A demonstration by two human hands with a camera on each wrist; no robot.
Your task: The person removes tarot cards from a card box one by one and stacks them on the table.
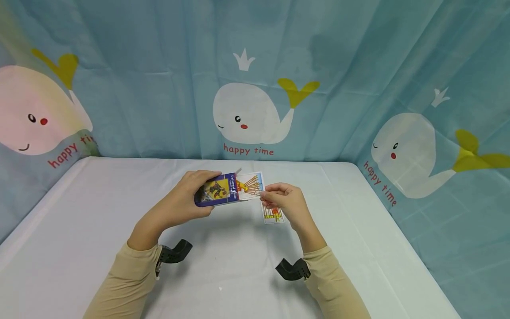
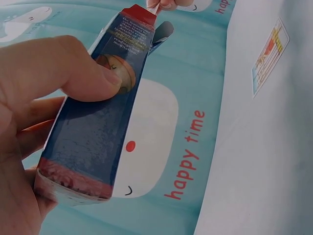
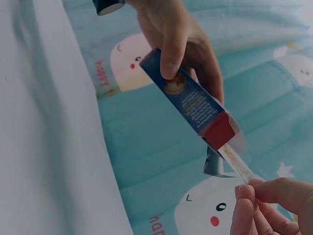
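A blue tarot card box point(image 1: 217, 190) with a yellow picture panel is held above the table by my left hand point(image 1: 185, 195). In the left wrist view the thumb presses on the narrow side of the box point(image 2: 93, 132). My right hand point(image 1: 290, 204) pinches the outer edge of a picture card point(image 1: 250, 185), which sticks partly out of the box's open end. Its inner end is hidden inside the box. An open flap point(image 3: 213, 162) hangs at that end. Below the right hand, a second card point(image 1: 273, 215) lies face up on the table, partly covered from the head view.
The table point(image 1: 119, 195) has a white cloth over it. Blue curtains point(image 1: 159, 88) printed with white whales stand behind it and along its sides. A black wrist mount point(image 1: 175, 251) is on the left sleeve, and another black mount point(image 1: 292, 269) is on the right.
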